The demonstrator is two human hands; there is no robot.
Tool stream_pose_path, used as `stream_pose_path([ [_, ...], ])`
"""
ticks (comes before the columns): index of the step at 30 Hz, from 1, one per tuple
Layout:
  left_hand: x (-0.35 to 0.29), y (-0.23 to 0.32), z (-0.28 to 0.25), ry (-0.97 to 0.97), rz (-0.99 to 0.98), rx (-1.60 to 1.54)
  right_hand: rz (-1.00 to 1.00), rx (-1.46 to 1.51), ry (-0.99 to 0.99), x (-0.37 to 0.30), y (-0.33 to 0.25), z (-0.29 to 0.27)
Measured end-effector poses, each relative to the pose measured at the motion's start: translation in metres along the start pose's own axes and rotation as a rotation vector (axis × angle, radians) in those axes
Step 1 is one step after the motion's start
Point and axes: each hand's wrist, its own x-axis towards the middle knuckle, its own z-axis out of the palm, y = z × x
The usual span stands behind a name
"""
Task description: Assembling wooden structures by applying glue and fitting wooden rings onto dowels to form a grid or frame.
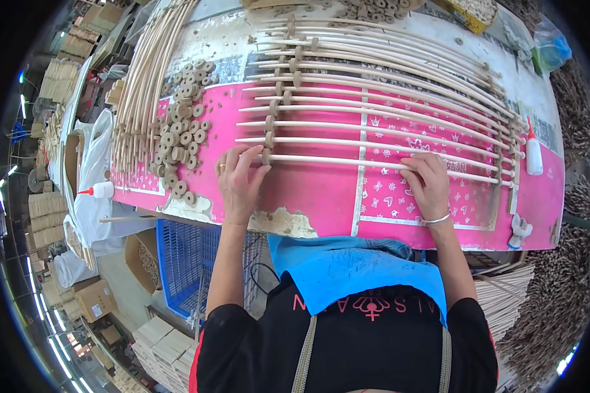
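The nearest of several pale wooden rods (337, 159) lies crosswise in front of me. My left hand (238, 180) is closed at its left end, thumb and fingertips right by a small round wooden disc (266, 157) threaded on the rod; the rod's tip is hidden in the fingers. Farther along, my right hand (429, 185) pinches the same rod between thumb and fingers. Beyond it, more rods (347, 124) lie side by side, each with a disc near the left end. Their right ends rest across a dusty strip (498, 160) with more discs.
Loose wooden discs (185, 134) are piled left of my left hand, beside a bundle of rods (144, 85). White glue bottles stand at the right (534, 154) and lie at the left edge (101, 190). A blue crate (180, 262) is below the pink-covered table (295, 196).
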Motion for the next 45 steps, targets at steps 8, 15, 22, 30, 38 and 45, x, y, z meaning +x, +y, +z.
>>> stream_pose_path([
  [8,-0.008,0.021,0.008,0.114,-0.019,-0.058,0.25,0.133,0.12,-0.049,-0.021,-0.023],
  [15,-0.005,0.052,0.015,0.153,0.08,-0.095,0.504,0.267,0.088,-0.108,-0.03,-0.025],
  [22,0.071,0.09,0.034,0.104,0.372,-0.245,0.466,0.174,0.172,-0.118,-0.026,-0.02],
  [30,0.257,0.106,0.095,-0.089,0.46,-0.337,0.417,0.002,0.224,-0.11,-0.029,-0.015],
  [38,0.355,0.095,0.186,-0.391,0.605,-0.184,0.445,-0.017,0.228,-0.108,-0.028,-0.02],
  [45,0.366,0.083,0.204,-0.374,0.69,-0.158,0.439,-0.032,0.199,-0.105,-0.027,-0.024],
])
